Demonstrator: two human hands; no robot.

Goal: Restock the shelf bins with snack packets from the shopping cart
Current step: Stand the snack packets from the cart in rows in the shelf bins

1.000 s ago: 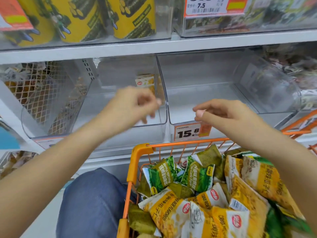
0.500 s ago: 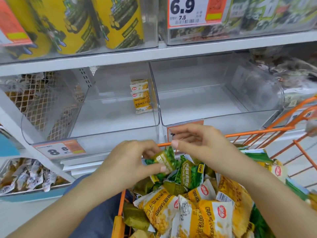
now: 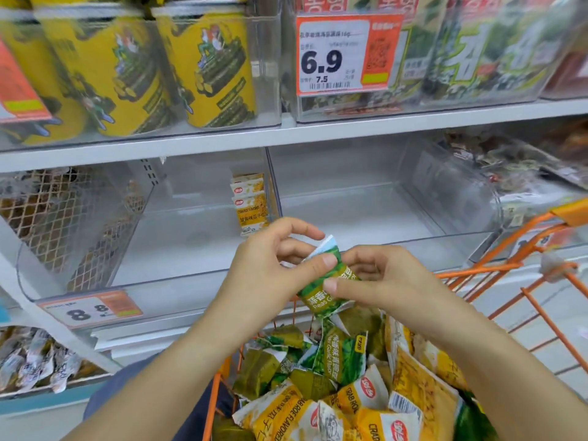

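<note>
A moment earlier both hands had been down among the cart's packets; now they had come up with a small green foil packet of garlic peas (image 3: 327, 286) between them. The left hand (image 3: 270, 265) pinched its upper part, thumb on the face, and the right hand (image 3: 385, 281) pinched its lower side, so one packet was out of the orange wire shopping cart (image 3: 509, 281) and ready to shelve. It hung just above the cart's heap, in front of the dividing wall between two clear plastic shelf bins. The right-hand clear bin (image 3: 366, 211) looked bare, with open room above its low front lip; the left-hand clear bin (image 3: 178, 237) held only a few yellow crab-roe packets (image 3: 249, 202) against its right wall.
</note>
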